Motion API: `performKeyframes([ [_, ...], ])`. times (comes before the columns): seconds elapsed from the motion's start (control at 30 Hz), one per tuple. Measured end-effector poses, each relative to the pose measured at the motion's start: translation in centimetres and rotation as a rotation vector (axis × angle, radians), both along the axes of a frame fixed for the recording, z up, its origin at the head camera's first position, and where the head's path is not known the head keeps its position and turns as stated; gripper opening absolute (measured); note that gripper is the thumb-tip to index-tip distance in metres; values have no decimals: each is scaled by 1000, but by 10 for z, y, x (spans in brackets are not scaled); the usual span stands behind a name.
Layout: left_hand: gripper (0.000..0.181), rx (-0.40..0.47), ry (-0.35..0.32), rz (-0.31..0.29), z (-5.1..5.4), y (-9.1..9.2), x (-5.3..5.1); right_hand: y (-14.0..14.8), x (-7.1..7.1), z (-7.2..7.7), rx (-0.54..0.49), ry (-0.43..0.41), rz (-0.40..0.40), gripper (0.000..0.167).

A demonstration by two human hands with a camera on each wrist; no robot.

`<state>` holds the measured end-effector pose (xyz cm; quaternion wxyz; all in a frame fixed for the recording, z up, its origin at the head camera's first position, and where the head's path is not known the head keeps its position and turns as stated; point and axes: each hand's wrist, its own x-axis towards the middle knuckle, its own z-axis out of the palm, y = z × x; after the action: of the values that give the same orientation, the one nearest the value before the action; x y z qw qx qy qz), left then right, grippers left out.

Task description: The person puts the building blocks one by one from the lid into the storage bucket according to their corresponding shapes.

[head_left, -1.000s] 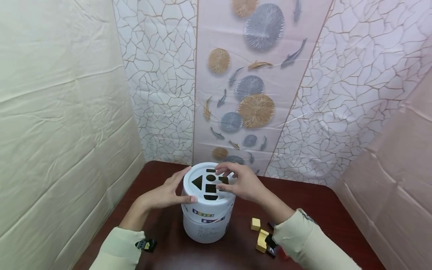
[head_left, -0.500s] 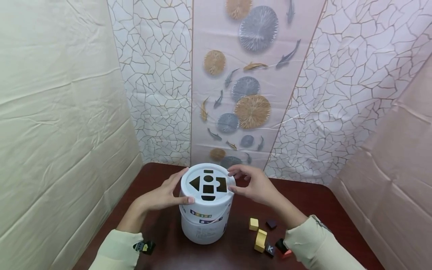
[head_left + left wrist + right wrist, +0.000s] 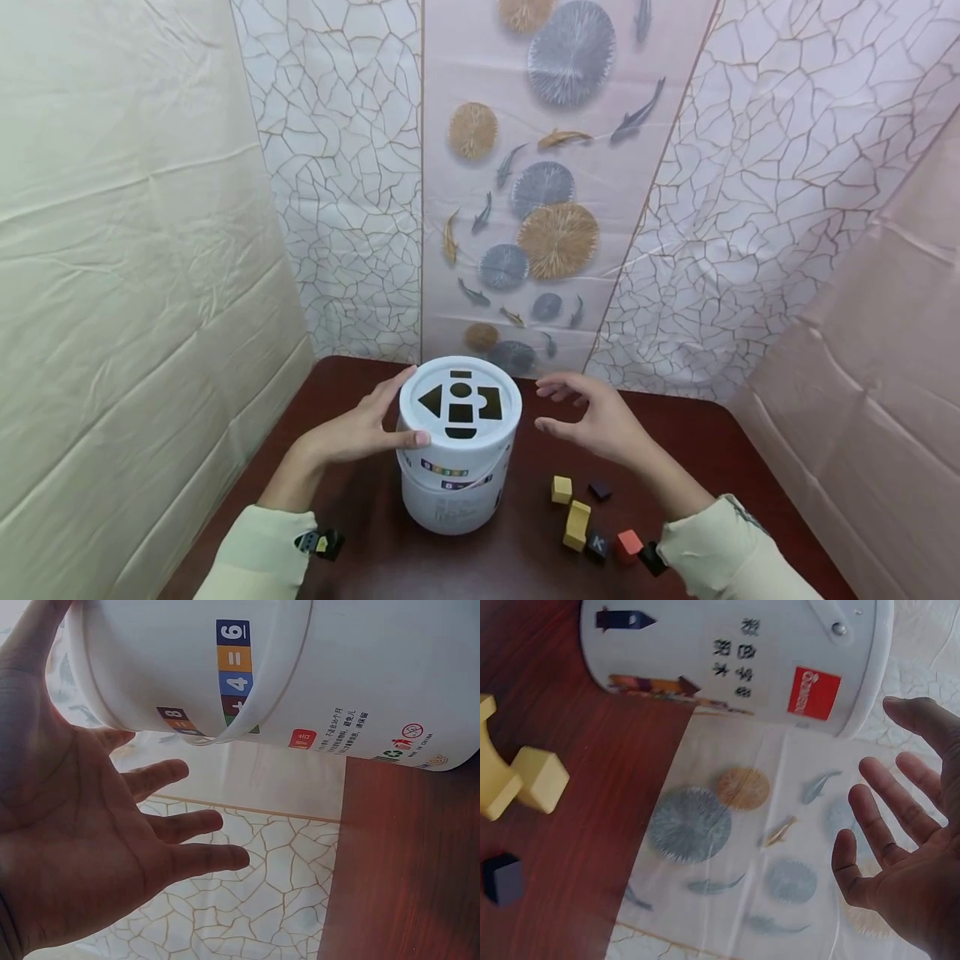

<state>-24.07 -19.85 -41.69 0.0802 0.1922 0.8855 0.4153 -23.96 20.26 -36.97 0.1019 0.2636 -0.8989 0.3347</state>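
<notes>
A white bucket (image 3: pixel 453 496) stands upright on the dark red table. Its white lid (image 3: pixel 486 377) has several cut-out shapes, among them a triangle, a circle and a square. My left hand (image 3: pixel 352 433) rests at the lid's left edge, thumb on the front rim and fingers spread toward the back. In the left wrist view, that hand's (image 3: pixel 97 825) fingers stretch out fairly straight beside the bucket. To the right of the bucket, apart from it, my right hand (image 3: pixel 600 417) hovers in the air holding nothing. The right wrist view shows its fingers (image 3: pixel 877 825) relaxed.
Right of the bucket lie a yellow cube (image 3: pixel 561 490), a yellow curved block (image 3: pixel 577 525), a dark block marked K (image 3: pixel 597 547), another dark block (image 3: pixel 600 490) and a red block (image 3: pixel 628 545). Patterned cloth (image 3: pixel 360 208) hangs behind the table (image 3: pixel 525 571).
My right hand has drawn away from the top of the lid to the right, leaving the cut-outs uncovered. More of the blocks show now. The left hand stays at the rim.
</notes>
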Motion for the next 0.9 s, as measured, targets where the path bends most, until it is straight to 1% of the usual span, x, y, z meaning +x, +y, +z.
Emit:
performKeyframes([
  [0.1, 118, 11, 0, -13, -2, 0, 2, 12, 4, -9, 16, 3, -23, 48],
  [0.23, 118, 29, 9, -29, -1, 0, 0, 30, 7, -19, 46, 12, -59, 48],
  [0.4, 119, 47, 1, -33, -5, 0, 2, 53, 14, -41, 69, 1, -104, 46],
  [0.43, 119, 50, 5, -33, -4, 0, 1, 58, 14, -43, 73, -1, -114, 46],
  [0.5, 118, 54, 15, -34, -3, 0, -2, 67, 14, -47, 70, -14, -127, 45],
  [0.6, 117, 57, 24, -39, -3, -1, -3, 78, 19, -54, 68, -32, -151, 45],
  [0.77, 117, 46, 21, -42, -4, -1, -1, 93, 29, -71, 81, -54, -171, 46],
  [0.9, 115, 38, 9, -42, -5, -2, 3, 102, 38, -89, 96, -95, -175, 48],
])
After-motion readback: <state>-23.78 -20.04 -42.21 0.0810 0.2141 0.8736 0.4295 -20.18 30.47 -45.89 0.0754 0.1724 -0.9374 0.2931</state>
